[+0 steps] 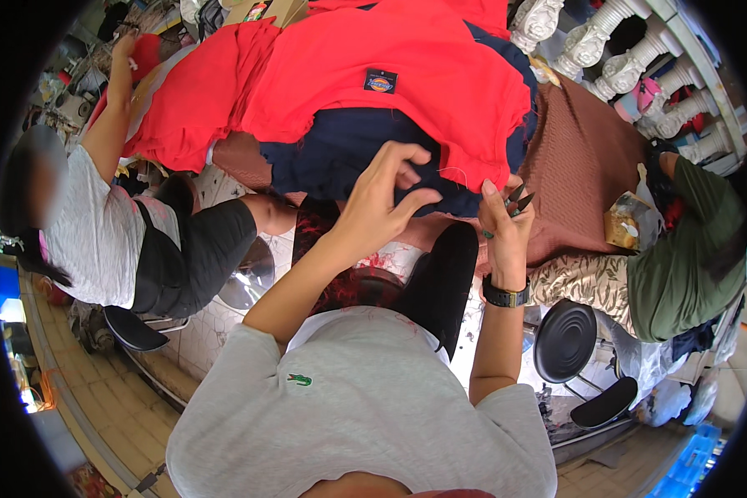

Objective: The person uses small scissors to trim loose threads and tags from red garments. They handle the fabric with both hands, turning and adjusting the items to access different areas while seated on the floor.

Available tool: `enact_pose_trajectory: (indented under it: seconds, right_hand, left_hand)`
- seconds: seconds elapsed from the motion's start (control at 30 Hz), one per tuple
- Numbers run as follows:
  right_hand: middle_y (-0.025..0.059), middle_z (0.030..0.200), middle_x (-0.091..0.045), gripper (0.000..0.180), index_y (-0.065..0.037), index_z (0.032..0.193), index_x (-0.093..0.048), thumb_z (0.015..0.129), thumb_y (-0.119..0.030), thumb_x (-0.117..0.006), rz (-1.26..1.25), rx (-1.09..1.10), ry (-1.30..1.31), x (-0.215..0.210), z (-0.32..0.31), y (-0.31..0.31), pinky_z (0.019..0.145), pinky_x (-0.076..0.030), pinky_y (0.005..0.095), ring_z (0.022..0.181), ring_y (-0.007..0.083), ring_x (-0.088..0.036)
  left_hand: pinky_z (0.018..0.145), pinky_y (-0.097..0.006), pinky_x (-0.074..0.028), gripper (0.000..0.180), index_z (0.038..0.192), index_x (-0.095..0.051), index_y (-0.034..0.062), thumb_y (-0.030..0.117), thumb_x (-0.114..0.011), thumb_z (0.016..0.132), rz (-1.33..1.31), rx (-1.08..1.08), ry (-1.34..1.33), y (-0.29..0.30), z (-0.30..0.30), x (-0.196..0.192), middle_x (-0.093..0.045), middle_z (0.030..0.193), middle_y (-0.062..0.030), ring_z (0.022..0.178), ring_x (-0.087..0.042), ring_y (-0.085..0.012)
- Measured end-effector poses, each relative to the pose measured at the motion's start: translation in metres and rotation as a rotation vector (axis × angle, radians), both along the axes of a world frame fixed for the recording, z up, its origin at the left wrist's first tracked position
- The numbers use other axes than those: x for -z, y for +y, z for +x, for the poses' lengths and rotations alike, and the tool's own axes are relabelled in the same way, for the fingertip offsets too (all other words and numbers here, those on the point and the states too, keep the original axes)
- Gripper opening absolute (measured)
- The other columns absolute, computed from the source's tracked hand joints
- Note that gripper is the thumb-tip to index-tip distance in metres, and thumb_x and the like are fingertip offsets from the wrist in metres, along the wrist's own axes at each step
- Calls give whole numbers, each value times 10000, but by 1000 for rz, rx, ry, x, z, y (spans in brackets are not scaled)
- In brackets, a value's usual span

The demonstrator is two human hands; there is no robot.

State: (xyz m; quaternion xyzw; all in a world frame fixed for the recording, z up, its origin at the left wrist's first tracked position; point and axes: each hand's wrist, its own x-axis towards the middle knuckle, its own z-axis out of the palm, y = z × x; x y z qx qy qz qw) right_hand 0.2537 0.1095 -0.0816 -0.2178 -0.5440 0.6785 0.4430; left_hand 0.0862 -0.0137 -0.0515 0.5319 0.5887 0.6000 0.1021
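A red garment [324,79] with a dark label near its neckline is spread across the table in front of me. Under it, dark navy cloth [332,149] shows. My right hand [503,220] is closed around small thread snips [520,202], whose dark blades point up and to the right. The thumb and fingertips of that hand are at the red garment's near right edge, where a loose thread curls. My left hand [390,187] is over the navy cloth, its fingers apart and bent, with nothing visible in it.
Red cloth [199,100] is heaped at the left beside a co-worker [108,224]. Brown textured fabric [585,158] covers the table's right side. Another person in green [689,241] sits at the right. A black round stool [564,339] and white balusters [622,70] stand nearby.
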Motion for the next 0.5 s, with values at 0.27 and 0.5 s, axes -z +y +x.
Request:
enact_pose_trajectory:
  seconds: [0.27, 0.5]
  right_hand:
    - [-102, 595, -420, 68, -90, 1018, -627, 991, -126, -677, -30, -4, 79, -14, -6, -2, 444, -177, 215, 459, -3, -295]
    - [-90, 592, -387, 68, -99, 989, -578, 1021, -138, -624, -1, -13, 64, -31, -21, 6, 437, -170, 224, 444, 11, -287]
  left_hand:
    - [709, -303, -481, 37, 882, -634, -24, -32, -669, 891, -169, 301, -150, 0, -16, 1, -573, 826, -71, 757, -579, -154]
    - [694, -306, -483, 231, 976, -628, 9, -6, -784, 806, 90, -22, 157, -3, -12, -17, -569, 904, -75, 774, -580, -202]
